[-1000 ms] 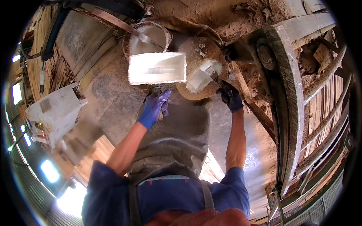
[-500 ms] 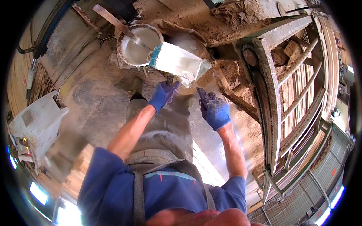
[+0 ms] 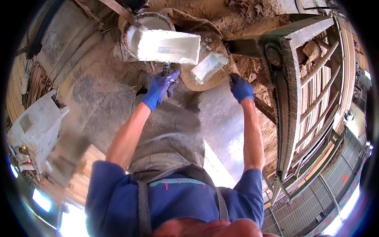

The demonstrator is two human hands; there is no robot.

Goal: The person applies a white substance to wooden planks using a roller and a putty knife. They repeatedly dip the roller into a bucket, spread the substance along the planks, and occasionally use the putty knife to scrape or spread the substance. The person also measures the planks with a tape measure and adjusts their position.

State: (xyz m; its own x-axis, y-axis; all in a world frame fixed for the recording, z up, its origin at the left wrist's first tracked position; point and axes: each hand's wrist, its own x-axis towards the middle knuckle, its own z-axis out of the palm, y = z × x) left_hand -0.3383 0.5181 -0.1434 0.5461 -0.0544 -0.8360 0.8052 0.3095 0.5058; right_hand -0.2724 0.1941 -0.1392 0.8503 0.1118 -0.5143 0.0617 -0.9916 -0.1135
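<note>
My left hand, in a blue glove, grips the handle under a flat rectangular board coated in white plaster. The board hangs over the right side of a round bucket of white plaster. My right hand, also in a blue glove, holds a trowel whose white-smeared blade points up and left. The blade is just right of the board, above a brown round heap.
A wooden stick leans in the bucket. A dirty wooden frame with slats runs down the right side. A grey boxy machine sits at the left. The grey dusty floor lies below, and brown debris is piled at the top.
The board has levelled out and moved up over the bucket's right side. My hands have drawn further apart, and the trowel blade is now clear of the board.
</note>
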